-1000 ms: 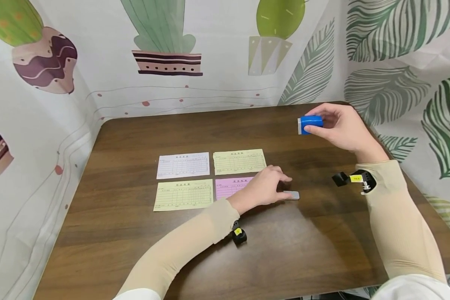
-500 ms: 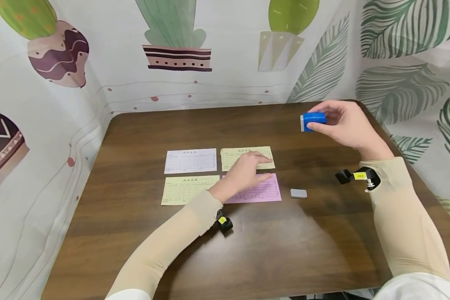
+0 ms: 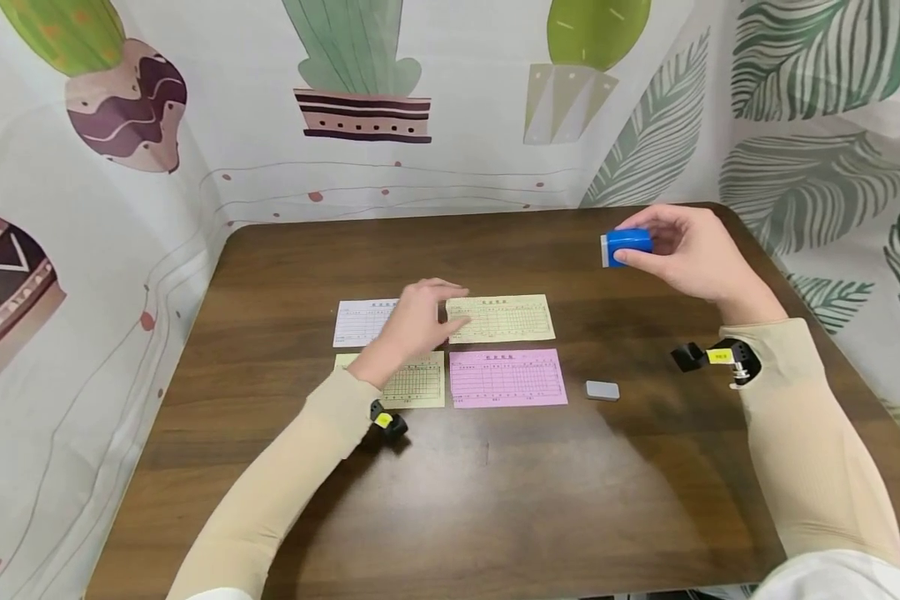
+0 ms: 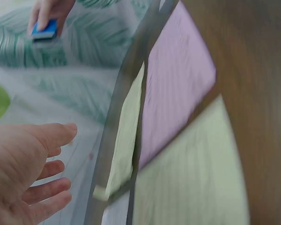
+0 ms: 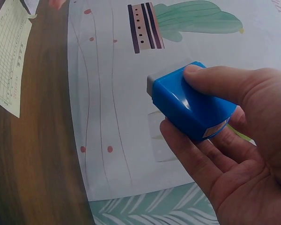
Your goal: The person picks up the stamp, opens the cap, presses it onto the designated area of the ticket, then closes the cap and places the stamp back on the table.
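Right hand (image 3: 693,254): I see thumb and fingers pinching the blue block (image 5: 192,103), up above the table (image 3: 510,500), far right.
Left hand (image 3: 416,321): loosely spread, nothing held; I read it over the white slip (image 3: 358,323).
Slips: far yellow slip (image 3: 506,318) behind pink slip (image 3: 508,377).
Grey piece (image 3: 602,390): on table, just right of pink slip.

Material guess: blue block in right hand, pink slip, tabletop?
Blue block: likely plastic, glossy, given the bright highlight on its smooth face. Pink slip: looks like thin matt paper, lying flat with a printed grid. Tabletop: brown wood grain, soft sheen; solid wood or laminate, can't tell.
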The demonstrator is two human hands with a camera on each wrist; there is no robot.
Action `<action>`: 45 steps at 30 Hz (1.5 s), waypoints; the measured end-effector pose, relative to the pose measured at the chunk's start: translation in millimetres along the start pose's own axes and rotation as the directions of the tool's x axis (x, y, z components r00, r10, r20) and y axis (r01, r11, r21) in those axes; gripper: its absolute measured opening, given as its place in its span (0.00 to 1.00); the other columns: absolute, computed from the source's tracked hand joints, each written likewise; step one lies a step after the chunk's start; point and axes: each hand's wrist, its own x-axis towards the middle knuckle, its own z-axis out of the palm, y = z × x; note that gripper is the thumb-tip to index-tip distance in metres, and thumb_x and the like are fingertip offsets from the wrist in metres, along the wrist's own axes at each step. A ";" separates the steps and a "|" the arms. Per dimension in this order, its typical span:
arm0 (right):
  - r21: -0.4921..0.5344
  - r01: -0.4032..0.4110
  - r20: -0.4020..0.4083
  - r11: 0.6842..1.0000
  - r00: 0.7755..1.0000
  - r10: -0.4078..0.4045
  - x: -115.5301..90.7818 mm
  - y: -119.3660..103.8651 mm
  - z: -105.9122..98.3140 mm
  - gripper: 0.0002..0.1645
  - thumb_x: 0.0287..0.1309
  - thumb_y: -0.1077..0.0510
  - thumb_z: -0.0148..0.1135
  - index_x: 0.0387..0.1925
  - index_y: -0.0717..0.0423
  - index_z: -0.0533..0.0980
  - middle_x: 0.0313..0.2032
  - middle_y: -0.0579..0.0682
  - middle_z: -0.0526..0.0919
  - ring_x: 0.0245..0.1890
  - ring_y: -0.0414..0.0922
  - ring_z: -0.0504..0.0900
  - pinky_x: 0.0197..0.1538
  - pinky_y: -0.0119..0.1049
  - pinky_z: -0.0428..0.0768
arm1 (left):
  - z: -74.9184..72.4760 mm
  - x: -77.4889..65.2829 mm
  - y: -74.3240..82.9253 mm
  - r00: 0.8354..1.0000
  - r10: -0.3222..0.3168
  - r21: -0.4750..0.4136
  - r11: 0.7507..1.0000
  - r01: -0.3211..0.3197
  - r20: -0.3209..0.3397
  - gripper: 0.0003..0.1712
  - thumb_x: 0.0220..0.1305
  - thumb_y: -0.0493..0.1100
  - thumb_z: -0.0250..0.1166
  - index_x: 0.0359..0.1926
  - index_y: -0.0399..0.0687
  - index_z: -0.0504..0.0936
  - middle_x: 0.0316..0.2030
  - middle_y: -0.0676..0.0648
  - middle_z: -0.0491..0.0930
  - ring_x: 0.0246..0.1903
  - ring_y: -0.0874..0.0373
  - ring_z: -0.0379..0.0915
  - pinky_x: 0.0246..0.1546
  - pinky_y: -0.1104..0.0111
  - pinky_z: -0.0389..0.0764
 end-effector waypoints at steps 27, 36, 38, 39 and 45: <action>-0.015 0.038 0.038 0.999 0.999 -0.038 25.1 8.3 22.2 0.21 0.50 0.56 0.77 0.47 0.53 0.83 0.32 0.23 0.83 0.29 0.21 0.83 0.33 0.13 0.77 | -56.0 -50.1 -98.8 0.981 -0.189 0.132 0.972 0.194 -0.048 0.24 0.62 0.48 0.69 0.58 0.45 0.83 0.57 0.44 0.84 0.59 0.45 0.77 0.62 0.53 0.78; 0.027 0.075 0.055 0.997 0.996 -0.076 32.9 6.9 30.2 0.21 0.48 0.59 0.77 0.47 0.54 0.83 0.33 0.28 0.84 0.28 0.24 0.84 0.35 0.13 0.78 | -54.1 -51.1 -102.5 0.977 -0.211 0.154 0.965 0.210 -0.008 0.25 0.63 0.48 0.69 0.58 0.44 0.82 0.57 0.44 0.84 0.60 0.46 0.77 0.70 0.52 0.71; 0.026 0.082 0.064 0.996 0.994 -0.083 34.2 6.5 32.5 0.21 0.49 0.59 0.77 0.46 0.54 0.83 0.34 0.29 0.84 0.28 0.24 0.84 0.35 0.13 0.78 | -51.8 -50.6 -103.6 0.977 -0.215 0.161 0.964 0.212 0.002 0.25 0.63 0.49 0.69 0.58 0.44 0.82 0.58 0.44 0.83 0.61 0.45 0.76 0.71 0.52 0.70; 0.016 0.085 0.065 0.996 0.994 -0.085 34.7 6.0 33.5 0.21 0.49 0.59 0.77 0.46 0.53 0.83 0.34 0.29 0.84 0.28 0.24 0.84 0.35 0.13 0.78 | -50.8 -50.0 -104.1 0.977 -0.214 0.167 0.963 0.211 0.004 0.25 0.63 0.49 0.69 0.58 0.44 0.82 0.58 0.44 0.83 0.62 0.45 0.76 0.71 0.52 0.69; -0.011 0.066 0.075 0.998 0.995 -0.065 37.7 3.6 36.8 0.20 0.49 0.55 0.77 0.46 0.50 0.83 0.34 0.29 0.84 0.28 0.24 0.83 0.36 0.13 0.77 | -44.5 -46.5 -107.3 0.981 -0.195 0.174 0.966 0.190 0.016 0.23 0.64 0.49 0.68 0.58 0.45 0.83 0.58 0.44 0.82 0.60 0.45 0.74 0.64 0.54 0.76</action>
